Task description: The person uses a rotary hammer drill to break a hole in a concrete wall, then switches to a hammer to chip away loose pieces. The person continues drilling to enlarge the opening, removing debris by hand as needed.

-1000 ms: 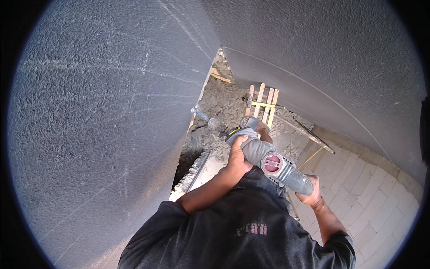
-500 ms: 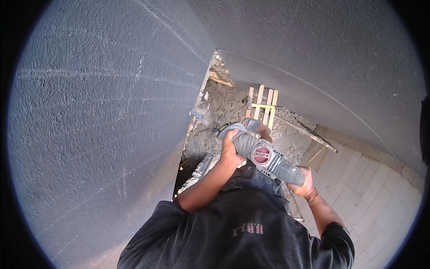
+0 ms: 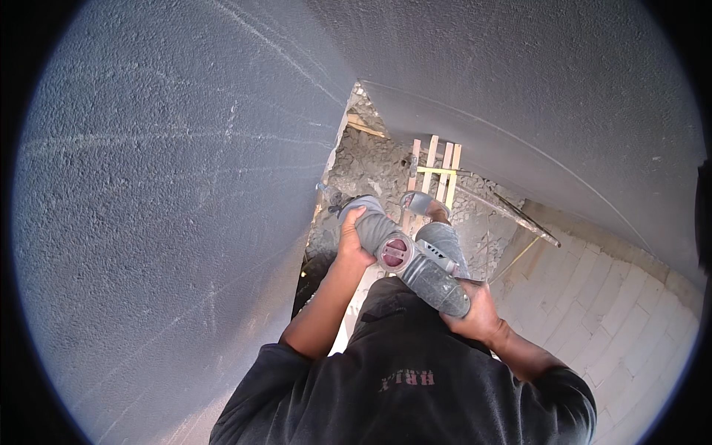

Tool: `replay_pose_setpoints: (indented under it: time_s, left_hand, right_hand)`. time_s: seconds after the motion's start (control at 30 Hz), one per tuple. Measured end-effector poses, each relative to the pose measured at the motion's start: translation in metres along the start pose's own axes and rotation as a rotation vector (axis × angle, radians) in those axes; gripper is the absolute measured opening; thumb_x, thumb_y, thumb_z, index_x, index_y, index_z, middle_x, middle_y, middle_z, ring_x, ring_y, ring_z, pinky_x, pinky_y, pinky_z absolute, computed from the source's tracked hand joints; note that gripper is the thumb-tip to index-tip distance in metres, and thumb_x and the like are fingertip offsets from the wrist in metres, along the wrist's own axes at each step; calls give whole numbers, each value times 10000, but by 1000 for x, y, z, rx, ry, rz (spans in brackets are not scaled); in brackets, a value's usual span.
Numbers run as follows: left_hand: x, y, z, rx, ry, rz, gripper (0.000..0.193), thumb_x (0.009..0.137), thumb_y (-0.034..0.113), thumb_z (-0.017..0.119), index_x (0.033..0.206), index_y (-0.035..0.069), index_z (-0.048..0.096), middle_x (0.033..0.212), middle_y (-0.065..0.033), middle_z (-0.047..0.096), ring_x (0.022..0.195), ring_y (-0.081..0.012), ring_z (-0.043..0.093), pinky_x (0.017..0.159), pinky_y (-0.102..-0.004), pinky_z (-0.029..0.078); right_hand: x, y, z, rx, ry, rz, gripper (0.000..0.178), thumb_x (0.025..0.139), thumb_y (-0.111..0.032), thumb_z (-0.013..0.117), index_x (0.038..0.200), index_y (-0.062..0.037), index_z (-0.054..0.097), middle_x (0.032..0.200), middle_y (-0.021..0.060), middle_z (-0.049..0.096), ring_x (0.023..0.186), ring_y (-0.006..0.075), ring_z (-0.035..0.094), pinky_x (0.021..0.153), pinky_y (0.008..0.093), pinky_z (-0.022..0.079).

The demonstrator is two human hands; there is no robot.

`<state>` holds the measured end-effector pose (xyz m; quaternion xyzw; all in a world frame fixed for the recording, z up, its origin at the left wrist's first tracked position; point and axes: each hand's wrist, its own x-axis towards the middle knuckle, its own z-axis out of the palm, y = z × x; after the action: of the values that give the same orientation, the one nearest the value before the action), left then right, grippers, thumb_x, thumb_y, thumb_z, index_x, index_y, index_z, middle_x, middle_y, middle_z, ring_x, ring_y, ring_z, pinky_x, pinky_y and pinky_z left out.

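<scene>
A grey power tool (image 3: 402, 259) is gripped near its front by the left hand (image 3: 354, 243), at its rear by the right hand (image 3: 478, 310).

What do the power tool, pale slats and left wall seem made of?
Power tool: probably hard plastic, matte grey and dusty, judging by its moulded shape. Pale slats: likely bare wood, from their tan colour and straight, plank-like look. Left wall: perhaps coated plaster or concrete, dull grey, given its pebbly, scuffed surface.

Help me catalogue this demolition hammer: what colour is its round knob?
Its round knob is dull red; the head view shows it best.
</scene>
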<state>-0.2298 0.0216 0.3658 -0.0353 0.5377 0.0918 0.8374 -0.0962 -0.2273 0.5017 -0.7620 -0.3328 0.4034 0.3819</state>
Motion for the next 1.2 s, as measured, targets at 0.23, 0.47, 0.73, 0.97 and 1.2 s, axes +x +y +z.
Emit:
replay_pose_setpoints:
  time_s: [0.23,0.47,0.73,0.97,1.2]
  left_hand:
    - [-7,-23,-5,52,66,16,514,783,364,757,1180,66,628,1054,-155,704,933,-333,700,892,-531,571]
    - [-28,-100,33,-62,-92,33,397,858,323,710,1169,85,648,1099,-121,705,1000,-313,692,922,-502,568]
    - [-58,-89,13,-12,-64,28,408,873,323,699,1180,60,644,1094,-134,702,1007,-311,691,960,-496,552]
    - [-40,-92,4,44,-39,27,350,879,286,706,1148,67,655,1083,-111,707,999,-287,695,945,-473,557]
    - [-29,-94,-3,63,-31,8,328,884,260,704,1148,71,661,1063,-120,718,987,-288,703,937,-474,562]
  right_hand:
    - [-30,6,-7,84,-47,201,479,702,-91,783,1152,44,691,1015,223,748,1023,319,739,919,391,555]
    - [-72,64,-83,183,-85,313,397,642,-5,726,1037,28,707,936,91,740,869,157,698,823,328,547]
    - [-109,65,-31,123,31,113,364,589,-54,728,946,12,701,869,146,717,816,295,729,790,366,557]
    - [-94,78,-19,80,35,-13,249,651,-64,774,884,-17,699,808,139,702,716,326,710,693,393,561]
    - [-94,102,-2,26,46,-81,154,700,-36,763,839,-23,699,782,124,699,704,255,717,656,354,541]
